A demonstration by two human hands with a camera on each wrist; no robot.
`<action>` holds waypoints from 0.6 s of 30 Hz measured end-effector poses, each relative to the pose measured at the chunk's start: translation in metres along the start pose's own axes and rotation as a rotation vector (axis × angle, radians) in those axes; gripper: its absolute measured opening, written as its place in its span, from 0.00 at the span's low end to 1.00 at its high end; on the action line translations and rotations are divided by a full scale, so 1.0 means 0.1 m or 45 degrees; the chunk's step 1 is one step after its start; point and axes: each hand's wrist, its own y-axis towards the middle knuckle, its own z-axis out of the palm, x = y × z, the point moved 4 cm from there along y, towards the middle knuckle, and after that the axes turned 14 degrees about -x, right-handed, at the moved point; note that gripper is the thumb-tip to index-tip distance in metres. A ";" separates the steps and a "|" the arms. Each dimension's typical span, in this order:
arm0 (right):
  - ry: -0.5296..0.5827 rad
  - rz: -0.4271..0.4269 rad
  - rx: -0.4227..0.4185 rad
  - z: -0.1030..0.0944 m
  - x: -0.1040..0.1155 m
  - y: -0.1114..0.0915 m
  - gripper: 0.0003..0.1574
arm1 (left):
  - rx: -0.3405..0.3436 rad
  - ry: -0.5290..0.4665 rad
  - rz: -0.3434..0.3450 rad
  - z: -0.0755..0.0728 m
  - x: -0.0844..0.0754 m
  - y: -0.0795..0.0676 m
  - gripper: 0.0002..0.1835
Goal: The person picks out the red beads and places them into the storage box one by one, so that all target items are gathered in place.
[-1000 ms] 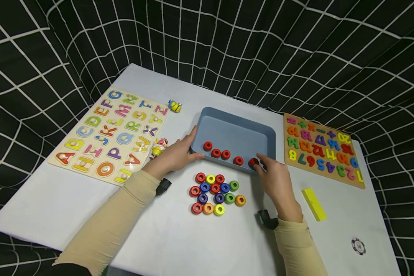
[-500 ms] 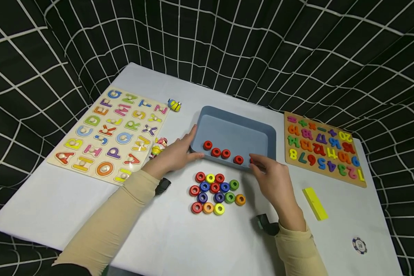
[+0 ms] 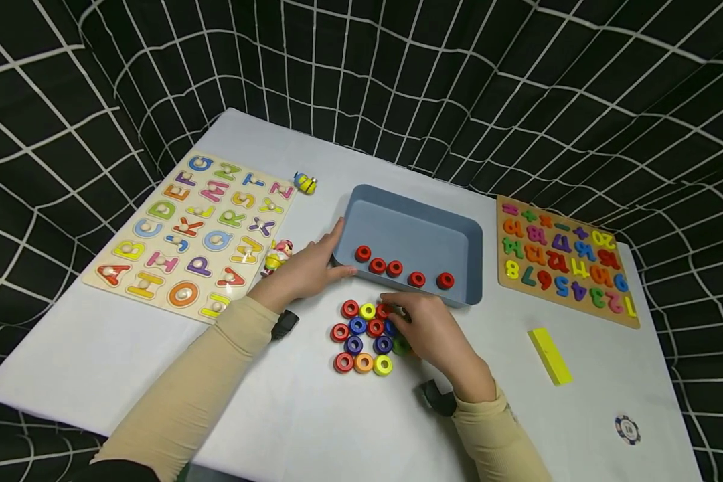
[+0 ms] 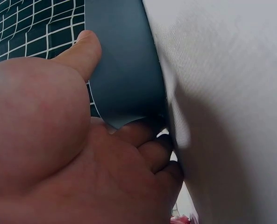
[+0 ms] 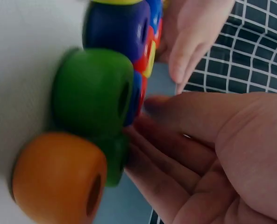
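My left hand holds the front left corner of a blue-grey tray; in the left wrist view its thumb lies against the tray wall. Several red rings stand in a row along the tray's front side. Below the tray, my right hand pinches a red ring at the back of a cluster of coloured rings, partly covering it. In the right wrist view, green and orange rings sit close to the hand.
A wooden alphabet board and two small toys, a doll and a yellow-blue figure, lie left. At right are a number board, a yellow block and a poker chip. A black grid-patterned curtain surrounds the table.
My right hand has let go of the rightmost red ring in the tray, then moved left and towards me to the loose rings. The left hand has stayed on the tray.
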 end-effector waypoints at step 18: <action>-0.137 0.018 0.025 0.09 0.13 0.02 0.17 | 0.003 0.005 -0.001 -0.01 -0.01 -0.01 0.52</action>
